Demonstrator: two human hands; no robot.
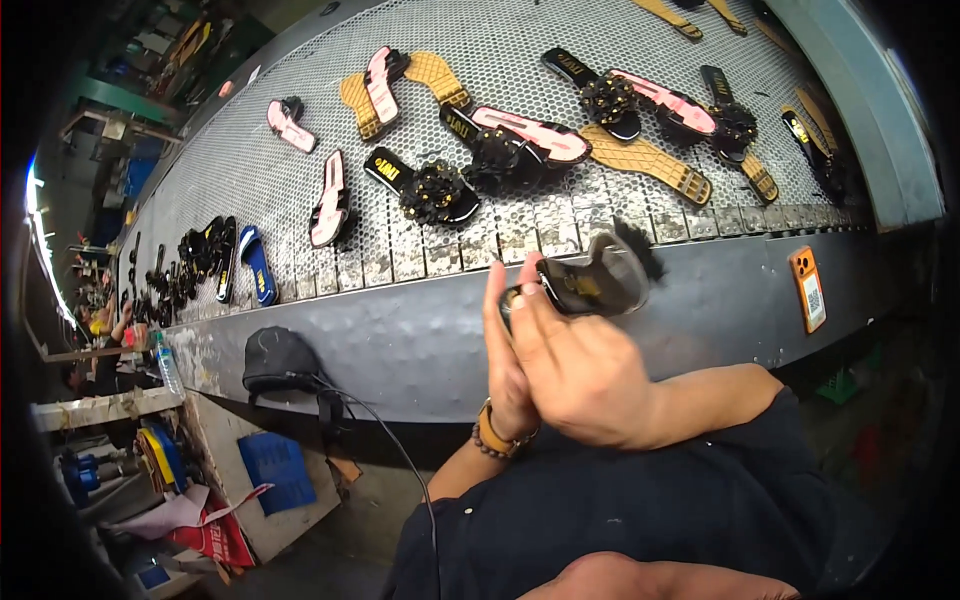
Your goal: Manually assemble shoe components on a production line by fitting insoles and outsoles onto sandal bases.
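Note:
Both my hands hold one black sandal (598, 282) just in front of the perforated metal conveyor belt (300, 190). My left hand (503, 350), with a beaded bracelet and orange band at the wrist, supports the sandal's heel end from behind. My right hand (575, 370) lies over it, fingers pressed on the sole. The sandal's black decorated strap sticks out at the upper right. On the belt beyond lie several more sandals: black ones with studded flowers (425, 188), pink-lined ones (330, 205) and tan soles (650, 160).
A dark grey metal rim (420, 340) runs along the belt's near side, with an orange phone (807, 288) stuck to it. A black device with a cable (280, 362) sits at the rim's left. Blue crate, papers and a water bottle (166, 362) lie lower left.

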